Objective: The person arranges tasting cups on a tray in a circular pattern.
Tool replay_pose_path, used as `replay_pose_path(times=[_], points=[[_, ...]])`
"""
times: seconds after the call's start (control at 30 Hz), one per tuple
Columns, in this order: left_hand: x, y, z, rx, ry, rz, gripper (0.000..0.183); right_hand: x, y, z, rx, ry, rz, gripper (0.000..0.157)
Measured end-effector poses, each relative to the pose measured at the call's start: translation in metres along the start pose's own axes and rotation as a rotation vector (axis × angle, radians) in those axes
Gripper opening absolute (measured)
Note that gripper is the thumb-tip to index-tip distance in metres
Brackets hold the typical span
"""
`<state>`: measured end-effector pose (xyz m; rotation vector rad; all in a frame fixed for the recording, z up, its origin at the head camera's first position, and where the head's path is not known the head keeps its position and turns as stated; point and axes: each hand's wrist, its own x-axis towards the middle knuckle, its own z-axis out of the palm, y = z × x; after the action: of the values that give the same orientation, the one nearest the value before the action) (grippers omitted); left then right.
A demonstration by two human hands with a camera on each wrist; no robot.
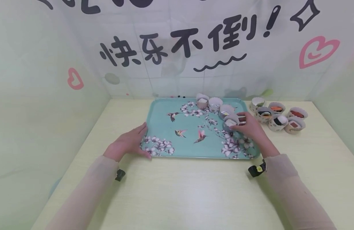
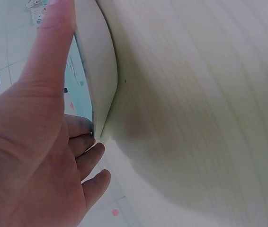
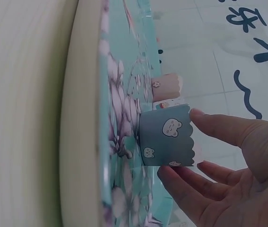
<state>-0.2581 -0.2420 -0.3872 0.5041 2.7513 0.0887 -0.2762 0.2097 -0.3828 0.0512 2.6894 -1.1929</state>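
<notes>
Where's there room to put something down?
On the table, between the sleeves, in front of the tray; also on the tray's left half, beside the left hand. It's crowded toward the tray's right, where the right hand pinches a cup, and among six cups beside the tray.

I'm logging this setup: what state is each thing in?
Tray: flat on the table
Gray-blue cup: upright on the tray, filled
Right hand: pinching that cup
Three other cups on tray: upright
Six cups right of tray: upright, filled
Left hand: touching tray's left edge
</notes>
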Motion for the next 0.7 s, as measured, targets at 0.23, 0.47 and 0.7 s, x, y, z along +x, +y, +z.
replay_pose_path(times=[0.23,0.47,0.7], points=[[0.001,0.000,0.001,0.009,0.002,0.002,0.140,-0.008,0.004,-0.007,0.040,-0.004,-0.025,0.077],[0.002,-0.001,0.002,-0.002,0.001,-0.004,0.140,-0.014,0.012,-0.017,0.062,-0.013,-0.049,0.077],[0.002,-0.001,0.002,0.008,0.011,0.002,0.141,-0.018,0.022,-0.029,0.065,0.004,-0.078,0.072]])
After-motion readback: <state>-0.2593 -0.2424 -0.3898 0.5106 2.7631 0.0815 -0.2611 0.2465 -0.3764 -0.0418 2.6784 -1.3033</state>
